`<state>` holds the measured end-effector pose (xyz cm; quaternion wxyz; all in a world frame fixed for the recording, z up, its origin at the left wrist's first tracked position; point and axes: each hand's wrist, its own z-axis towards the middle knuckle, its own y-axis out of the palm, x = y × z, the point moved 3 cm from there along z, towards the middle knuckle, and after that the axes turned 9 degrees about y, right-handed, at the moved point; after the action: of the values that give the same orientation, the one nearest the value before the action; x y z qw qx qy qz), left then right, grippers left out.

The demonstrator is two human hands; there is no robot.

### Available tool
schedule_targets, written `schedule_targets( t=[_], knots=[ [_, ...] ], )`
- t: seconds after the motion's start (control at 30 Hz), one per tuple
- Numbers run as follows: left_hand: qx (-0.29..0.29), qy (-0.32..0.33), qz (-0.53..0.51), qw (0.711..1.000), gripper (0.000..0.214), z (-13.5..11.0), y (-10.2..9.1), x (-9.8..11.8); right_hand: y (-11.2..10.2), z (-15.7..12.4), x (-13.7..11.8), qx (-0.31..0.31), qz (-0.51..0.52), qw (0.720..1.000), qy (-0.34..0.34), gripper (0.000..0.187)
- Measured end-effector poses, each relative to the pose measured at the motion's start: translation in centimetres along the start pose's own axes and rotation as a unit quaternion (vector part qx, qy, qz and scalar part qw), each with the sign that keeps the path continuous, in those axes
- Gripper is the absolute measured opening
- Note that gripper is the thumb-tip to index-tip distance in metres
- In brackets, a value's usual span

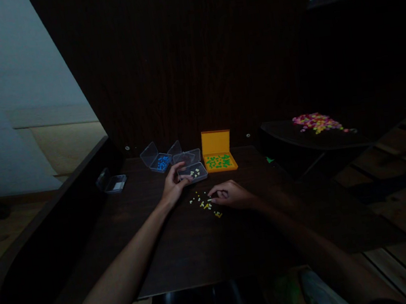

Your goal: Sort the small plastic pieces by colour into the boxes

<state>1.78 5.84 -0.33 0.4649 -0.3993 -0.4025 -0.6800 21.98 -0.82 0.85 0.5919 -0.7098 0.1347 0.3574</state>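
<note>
Okay, head view, only one, dim light: left hand (172, 183) is at the left end of the open clear plastic box (199, 178), thumb at the near rim, fingers at the far side, so that grip is closed around the box's end. A few pale pieces (197, 173) lie inside. Box's long axis runs roughly left-right across the dark wooden table (178, 250). Loose pale and yellow pieces (209, 205) sit scattered on the table just on the near side of the box, spread strung out from far-left to near-right. Right hand (231, 194) comes in from the right, low over the table, fingertips at the right edge of that scatter; it's the nearer hand to most of it. Right grip nearly together, fingers curled; a pale bit shows at the tips, can't tell if pinched or just lying there. From the right fingertips: scatter to the left and nearside, box opening beyond and a bit left. Orange box (220, 169) with green pieces (222, 161) stands just right of the clear one.
</note>
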Motion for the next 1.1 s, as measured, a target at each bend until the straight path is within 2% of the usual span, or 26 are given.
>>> schedule_targets(
  t=[0.17, 0.47, 0.7, 1.1],
  knots=[
    [0.006, -0.004, -0.004, 1.000, 0.057, 0.00, 0.02, 0.02, -0.13, -0.17, -0.21, 0.006, -0.024, 1.000, -0.002, 0.016],
    [0.012, -0.008, -0.001, 1.000, 0.058, 0.00, 0.01, 0.09, -0.94, -0.39, 0.10, 0.007, -0.038, 0.999, -0.029, 0.019],
    [0.007, -0.002, 0.005, 1.000, 0.056, -0.02, -0.01, -0.01, -0.70, -0.36, -0.09, 0.014, -0.031, 0.999, -0.033, 0.014],
    [0.000, -0.004, 0.007, 1.000, 0.056, 0.00, 0.12, 0.25, 0.03, -0.29, -0.59, 0.013, -0.013, 0.999, -0.047, 0.019]
  ],
)
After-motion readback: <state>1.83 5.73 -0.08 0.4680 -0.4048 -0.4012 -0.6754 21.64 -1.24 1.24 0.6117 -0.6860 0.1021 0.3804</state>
